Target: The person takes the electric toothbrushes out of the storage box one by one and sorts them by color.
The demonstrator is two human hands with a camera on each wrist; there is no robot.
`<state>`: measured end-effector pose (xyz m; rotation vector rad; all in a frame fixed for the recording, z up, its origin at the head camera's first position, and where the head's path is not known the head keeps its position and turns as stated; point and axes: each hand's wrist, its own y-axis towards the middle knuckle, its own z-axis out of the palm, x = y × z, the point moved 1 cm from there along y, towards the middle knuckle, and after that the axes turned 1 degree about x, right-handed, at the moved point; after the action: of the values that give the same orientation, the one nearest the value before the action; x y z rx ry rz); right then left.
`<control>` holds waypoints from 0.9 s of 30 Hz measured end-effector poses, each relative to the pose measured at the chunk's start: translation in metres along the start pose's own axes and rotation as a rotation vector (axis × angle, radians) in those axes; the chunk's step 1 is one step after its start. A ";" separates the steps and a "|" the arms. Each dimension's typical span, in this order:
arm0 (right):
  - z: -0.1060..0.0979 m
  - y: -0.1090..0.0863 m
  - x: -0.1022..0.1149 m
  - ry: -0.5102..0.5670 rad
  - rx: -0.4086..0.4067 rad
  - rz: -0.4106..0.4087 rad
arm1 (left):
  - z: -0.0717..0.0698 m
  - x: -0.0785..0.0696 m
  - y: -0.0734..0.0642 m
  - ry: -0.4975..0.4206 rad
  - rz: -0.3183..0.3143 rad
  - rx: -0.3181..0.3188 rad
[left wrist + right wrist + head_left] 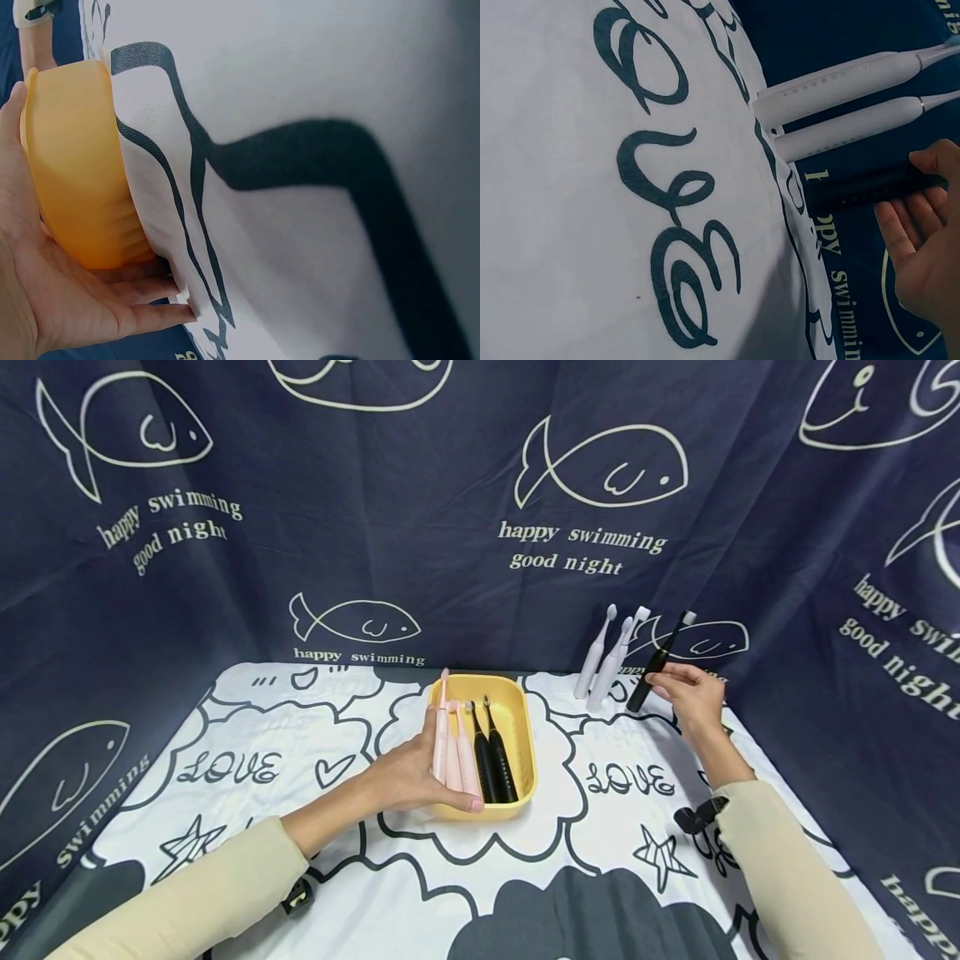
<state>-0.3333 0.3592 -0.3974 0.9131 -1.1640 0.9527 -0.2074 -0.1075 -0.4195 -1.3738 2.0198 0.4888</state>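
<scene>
My left hand grips the left side of a yellow plastic box, its thumb along the near rim; the left wrist view shows the fingers round the box wall. Inside lean pink electric toothbrushes and two black ones, heads toward the far side. My right hand pinches a black electric toothbrush by its handle between thumb and fingers, tilted with its head up, its base close to the cloth. Just left of it, white electric toothbrushes stand upright.
A white cloth with black cloud drawings and lettering covers the table. Dark blue curtains with fish prints rise behind and on both sides, close behind the standing toothbrushes.
</scene>
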 end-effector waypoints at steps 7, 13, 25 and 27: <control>-0.004 0.008 -0.004 0.004 -0.047 0.005 | 0.000 0.001 -0.001 0.016 -0.020 0.007; -0.007 0.015 -0.010 -0.028 -0.091 0.002 | 0.000 0.002 0.000 0.014 -0.022 0.005; -0.013 0.029 -0.021 -0.026 -0.170 -0.032 | 0.002 0.001 0.001 -0.008 0.009 -0.015; -0.014 0.031 -0.022 -0.018 -0.171 -0.026 | 0.002 0.001 0.001 -0.009 0.007 -0.019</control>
<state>-0.3604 0.3798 -0.4187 0.7989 -1.2257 0.8122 -0.2082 -0.1060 -0.4216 -1.3747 2.0182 0.5173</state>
